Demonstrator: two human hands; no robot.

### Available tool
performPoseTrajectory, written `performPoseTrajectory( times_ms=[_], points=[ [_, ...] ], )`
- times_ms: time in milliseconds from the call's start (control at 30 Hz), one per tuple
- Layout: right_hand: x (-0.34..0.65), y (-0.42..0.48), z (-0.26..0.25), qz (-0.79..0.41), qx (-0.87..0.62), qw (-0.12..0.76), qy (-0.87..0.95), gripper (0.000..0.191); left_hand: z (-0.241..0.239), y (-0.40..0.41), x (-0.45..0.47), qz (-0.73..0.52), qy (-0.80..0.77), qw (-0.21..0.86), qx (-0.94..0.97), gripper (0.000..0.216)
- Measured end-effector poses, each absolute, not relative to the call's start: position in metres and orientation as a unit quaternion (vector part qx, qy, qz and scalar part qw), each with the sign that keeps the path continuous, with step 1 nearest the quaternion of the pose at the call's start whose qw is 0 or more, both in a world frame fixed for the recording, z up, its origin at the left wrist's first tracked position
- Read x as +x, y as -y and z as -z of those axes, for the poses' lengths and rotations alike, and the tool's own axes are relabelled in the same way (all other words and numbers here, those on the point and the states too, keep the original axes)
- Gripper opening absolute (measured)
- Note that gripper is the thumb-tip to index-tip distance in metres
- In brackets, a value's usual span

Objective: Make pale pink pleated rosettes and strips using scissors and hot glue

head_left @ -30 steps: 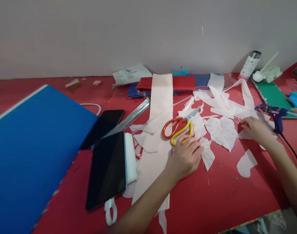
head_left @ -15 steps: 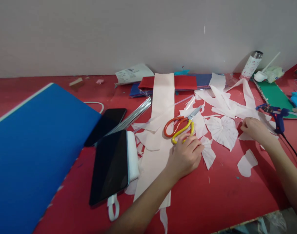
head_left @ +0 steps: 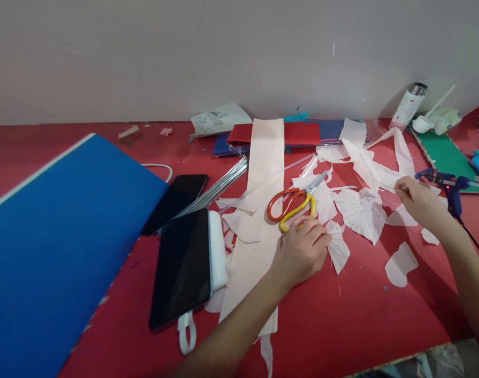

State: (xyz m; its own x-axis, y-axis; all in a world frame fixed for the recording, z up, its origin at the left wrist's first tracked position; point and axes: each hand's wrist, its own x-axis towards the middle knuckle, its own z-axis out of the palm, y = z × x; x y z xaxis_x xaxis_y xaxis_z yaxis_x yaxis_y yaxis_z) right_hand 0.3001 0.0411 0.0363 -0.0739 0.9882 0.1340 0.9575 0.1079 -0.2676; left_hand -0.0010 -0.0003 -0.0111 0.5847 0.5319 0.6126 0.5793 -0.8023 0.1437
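My left hand [head_left: 304,247] rests on the table with curled fingers, just below the yellow handle of the scissors [head_left: 296,203]. A small white paper petal [head_left: 338,247] lies against its fingertips; what is under the fingers is hidden. My right hand [head_left: 420,205] is closed in a pinch above the white paper strips [head_left: 369,163]. Thin lines like wire show near its fingertips, but what it holds is too small to make out. Between the hands lies a pleated, petal-shaped white paper piece [head_left: 361,214]. Another paper piece [head_left: 402,264] lies nearer me.
At the right are a blue glue gun [head_left: 451,191], a green board [head_left: 446,152] and a white bottle [head_left: 408,106]. A long pale paper strip [head_left: 265,157], silvery wires [head_left: 219,184], a black tablet [head_left: 182,268], a phone [head_left: 180,197] and a big blue board [head_left: 77,247] occupy the left.
My right hand has lifted slightly up and away to the right, uncovering a white scrap beneath it. The left hand stays in place. The view has shifted a little.
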Motion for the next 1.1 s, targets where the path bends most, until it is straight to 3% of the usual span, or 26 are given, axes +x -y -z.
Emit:
performPoseTrajectory(
  times_ms=[367,667,1100],
  points=[
    [0.258,-0.06,-0.025,-0.119,-0.628,0.163,0.752,0.02,0.011,0.0,-0.001,0.33,0.308,0.033,-0.892,0.02],
    [0.215,-0.114,-0.011,0.062,-0.56,0.159,0.811,0.026,0.004,0.002,-0.003,0.402,0.367,0.017,-0.839,0.022],
    [0.129,-0.166,-0.007,-0.044,-0.439,0.108,0.891,0.026,0.005,-0.001,-0.007,0.41,0.409,-0.017,-0.815,0.021]
  ],
)
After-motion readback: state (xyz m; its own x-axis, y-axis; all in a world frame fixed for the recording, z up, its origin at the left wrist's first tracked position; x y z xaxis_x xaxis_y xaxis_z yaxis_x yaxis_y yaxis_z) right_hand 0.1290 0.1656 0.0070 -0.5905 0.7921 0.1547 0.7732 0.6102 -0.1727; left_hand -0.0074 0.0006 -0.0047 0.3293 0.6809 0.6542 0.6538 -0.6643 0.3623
